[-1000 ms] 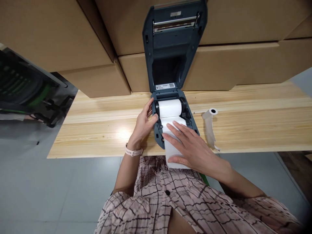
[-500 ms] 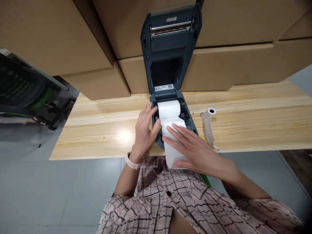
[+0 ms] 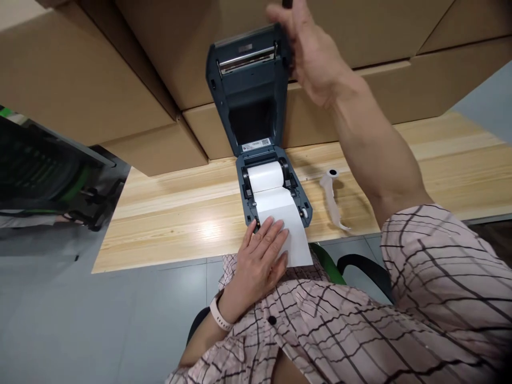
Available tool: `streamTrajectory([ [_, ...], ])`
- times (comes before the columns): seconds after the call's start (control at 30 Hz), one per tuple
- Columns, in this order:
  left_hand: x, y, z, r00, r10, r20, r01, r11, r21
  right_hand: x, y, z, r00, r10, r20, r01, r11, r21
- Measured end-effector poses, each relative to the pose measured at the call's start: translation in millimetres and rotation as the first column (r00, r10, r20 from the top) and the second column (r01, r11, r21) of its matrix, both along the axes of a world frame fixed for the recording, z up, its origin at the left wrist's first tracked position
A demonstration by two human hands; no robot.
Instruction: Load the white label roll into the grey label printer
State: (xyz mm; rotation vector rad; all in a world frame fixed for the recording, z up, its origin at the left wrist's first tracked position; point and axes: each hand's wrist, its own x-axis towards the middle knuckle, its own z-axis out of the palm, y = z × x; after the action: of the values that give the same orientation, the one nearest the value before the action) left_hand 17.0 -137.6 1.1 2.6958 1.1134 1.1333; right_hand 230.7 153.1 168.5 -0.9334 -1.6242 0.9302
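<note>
A dark blue-grey label printer (image 3: pixel 306 208) stands on the table with its lid (image 3: pixel 252 80) raised. Inside sits a white label roll (image 3: pixel 266 175), and its paper strip (image 3: pixel 296 242) runs out over the front edge of the printer. My left hand (image 3: pixel 262 256) lies on the strip, fingers stretched flat, pressing near the printer's front. Up at the top right corner of the lid is my right hand (image 3: pixel 314 58), palm beside the lid's edge. Its fingers are apart and partly cut off by the frame, and no firm grip on the lid shows.
A small roll with a loose curled strip (image 3: pixel 330 197) lies right of the printer. Large cardboard boxes (image 3: pixel 148 144) stand behind and to the left on the wooden table (image 3: pixel 160 224). Below the table's front edge are a green and black chair (image 3: pixel 368 266) and grey floor.
My right hand has left the paper strip and gone up to the lid's top corner. The left hand has moved from the roll's side down onto the strip. The view has shifted slightly.
</note>
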Motion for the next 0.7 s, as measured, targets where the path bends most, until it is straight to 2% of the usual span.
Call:
streamTrajectory([
  [0.03,-1.4,-0.8,0.7,1.0,0.0,0.003,0.0,1.0,-0.003,-3.9,-1.4,-0.6,1.0,-0.002,-0.002,0.002,1.0,0.017],
  [0.1,-4.5,-3.6,1.1,1.0,-0.008,0.028,0.008,1.0,-0.009,-5.6,-22.9,-8.0,0.997,-0.074,0.024,0.069,0.983,0.169],
  [0.17,-8.7,-7.1,0.1,0.995,-0.041,0.092,0.043,0.999,-0.021,-0.2,-61.7,-25.0,0.994,-0.111,0.024,0.095,0.933,0.347],
  [0.23,-13.0,-9.3,-1.6,0.969,-0.066,0.238,0.069,0.998,-0.004,8.8,-106.9,-51.0,0.997,-0.073,0.036,0.049,0.891,0.452],
  [0.27,-14.5,-9.1,-2.4,0.94,-0.055,0.337,0.048,0.998,0.028,13.3,-128.8,-66.7,0.998,-0.028,0.063,-0.007,0.87,0.494],
  [0.3,-15.2,-7.6,-2.8,0.897,-0.027,0.44,-0.005,0.998,0.07,16.9,-149.1,-83.3,0.993,-0.005,0.114,-0.05,0.876,0.48],
  [0.33,-14.9,-4.6,-2.8,0.842,0.013,0.539,-0.084,0.991,0.108,19.3,-167.1,-100.2,0.992,-0.001,0.124,-0.063,0.858,0.511],
  [0.4,-10.9,6.3,-1.8,0.725,0.111,0.679,-0.237,0.967,0.095,19.4,-195.0,-131.1,0.986,-0.045,0.16,-0.041,0.866,0.498],
  [0.43,-7.4,13.8,-1.2,0.681,0.172,0.712,-0.265,0.964,0.02,17.1,-204.6,-143.8,0.986,-0.082,0.148,-0.003,0.865,0.501],
  [0.5,0.5,30.6,-2.0,0.622,0.331,0.709,-0.189,0.943,-0.274,9.1,-216.1,-161.6,0.983,-0.169,0.07,0.112,0.858,0.502],
  [0.57,6.7,46.2,-6.5,0.595,0.44,0.672,-0.025,0.846,-0.532,0.1,-219.6,-170.7,0.969,-0.245,-0.035,0.23,0.842,0.487],
  [0.63,8.6,56.9,-13.5,0.607,0.468,0.642,0.107,0.753,-0.65,-5.5,-218.8,-175.3,0.952,-0.295,-0.078,0.302,0.868,0.395],
  [0.7,5.9,61.6,-19.3,0.637,0.445,0.63,0.153,0.727,-0.669,-5.5,-217.4,-179.3,0.954,-0.296,-0.049,0.299,0.92,0.254],
])
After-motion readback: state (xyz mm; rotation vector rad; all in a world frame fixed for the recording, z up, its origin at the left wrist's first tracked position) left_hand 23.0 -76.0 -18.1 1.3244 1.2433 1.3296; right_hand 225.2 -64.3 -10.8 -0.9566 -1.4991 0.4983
